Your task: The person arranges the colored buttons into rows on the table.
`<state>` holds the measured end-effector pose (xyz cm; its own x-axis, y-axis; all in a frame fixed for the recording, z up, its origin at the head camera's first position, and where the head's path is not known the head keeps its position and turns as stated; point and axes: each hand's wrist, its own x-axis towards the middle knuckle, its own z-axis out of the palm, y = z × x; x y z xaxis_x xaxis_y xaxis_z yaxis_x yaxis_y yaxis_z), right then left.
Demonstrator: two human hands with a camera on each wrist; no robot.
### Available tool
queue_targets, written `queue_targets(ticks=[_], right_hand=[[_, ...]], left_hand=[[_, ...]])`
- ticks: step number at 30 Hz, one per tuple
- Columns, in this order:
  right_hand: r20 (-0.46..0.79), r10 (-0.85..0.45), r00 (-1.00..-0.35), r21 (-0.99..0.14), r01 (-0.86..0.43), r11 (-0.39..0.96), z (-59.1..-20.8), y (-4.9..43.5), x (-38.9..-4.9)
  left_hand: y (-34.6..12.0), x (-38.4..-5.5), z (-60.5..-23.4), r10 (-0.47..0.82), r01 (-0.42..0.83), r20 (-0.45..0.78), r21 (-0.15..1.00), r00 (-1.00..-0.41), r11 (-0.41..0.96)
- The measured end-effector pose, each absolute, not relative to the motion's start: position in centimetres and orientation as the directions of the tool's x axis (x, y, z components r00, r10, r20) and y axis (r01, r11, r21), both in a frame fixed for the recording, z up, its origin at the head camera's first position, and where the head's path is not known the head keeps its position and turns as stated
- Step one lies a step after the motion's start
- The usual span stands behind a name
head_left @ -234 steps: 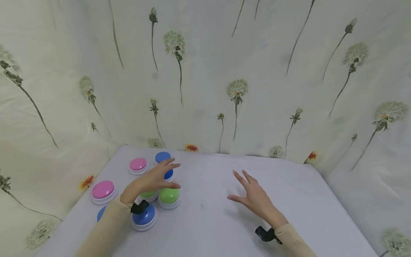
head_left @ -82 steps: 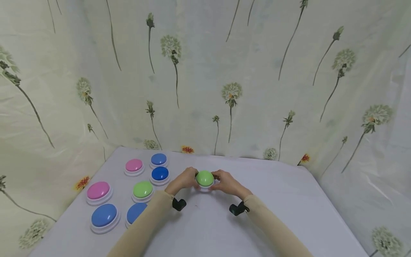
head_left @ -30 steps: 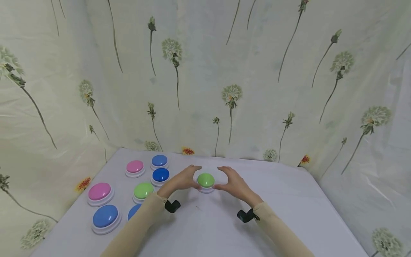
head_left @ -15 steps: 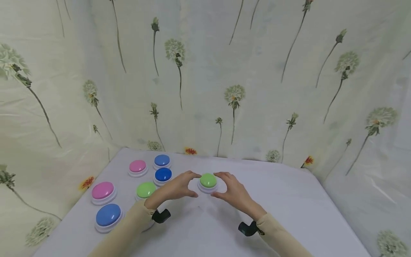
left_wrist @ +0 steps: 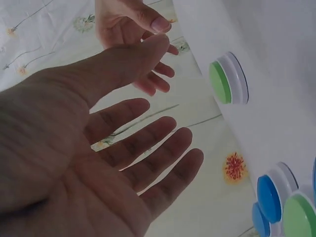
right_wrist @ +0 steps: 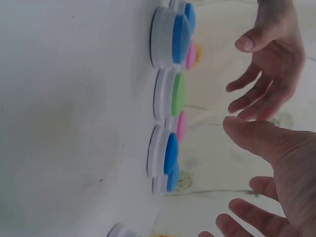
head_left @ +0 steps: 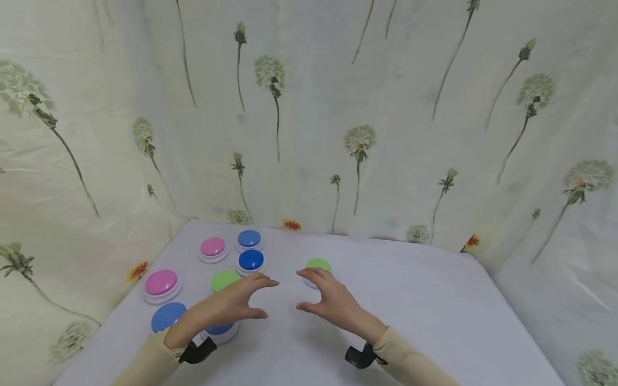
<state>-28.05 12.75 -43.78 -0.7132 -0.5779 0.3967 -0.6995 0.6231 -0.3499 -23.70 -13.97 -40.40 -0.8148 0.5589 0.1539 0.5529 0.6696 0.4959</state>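
Note:
A green push button point(head_left: 318, 264) on a white round base stands alone near the middle of the table, partly covered by my right fingers in the head view. My right hand point(head_left: 333, 303) hovers in front of it, thumb and fingers spread apart, holding nothing. To the left, my left hand point(head_left: 232, 303) is held above the table with fingers apart and nothing between them. It is nearest another green push button point(head_left: 225, 280) and a blue push button point(head_left: 221, 328), which it partly hides. The left wrist view shows the lone green button point(left_wrist: 220, 83) apart from both hands.
At the left of the white table point(head_left: 415, 311) stand pink push buttons point(head_left: 161, 282) and more blue push buttons point(head_left: 251, 260), all on white bases. A curtain point(head_left: 309, 107) printed with dandelions hangs behind and at both sides of the table.
Earlier both hands gripped the green button at the middle, having brought it from the left group. They have let go of it and drawn back toward the front, the left hand also moving left.

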Motion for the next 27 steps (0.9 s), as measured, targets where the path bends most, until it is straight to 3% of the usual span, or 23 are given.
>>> queue_targets(ticks=[6,13,23,27], right_hand=[[0.38,-0.649,-0.659,-0.341,-0.752,0.564,-43.5,10.1,-27.0],[0.339,-0.7,-0.628,-0.333,-0.776,0.535,-43.8,7.0,-26.4],[0.139,-0.681,-0.719,-0.399,-0.67,0.626,-45.8,3.2,-27.4],[0.083,-0.681,-0.728,-0.41,-0.648,0.642,-46.9,2.0,-27.9]], left_hand=[[-17.2,-21.7,-39.8,0.492,0.468,0.106,0.53,-0.864,0.707],[-21.0,-21.0,-40.6,0.468,0.42,0.083,0.595,-0.88,0.685],[-24.2,-21.5,-42.5,0.402,0.307,-0.014,0.619,-0.916,0.722],[-24.5,-21.7,-43.4,0.363,0.254,-0.073,0.588,-0.929,0.768]])
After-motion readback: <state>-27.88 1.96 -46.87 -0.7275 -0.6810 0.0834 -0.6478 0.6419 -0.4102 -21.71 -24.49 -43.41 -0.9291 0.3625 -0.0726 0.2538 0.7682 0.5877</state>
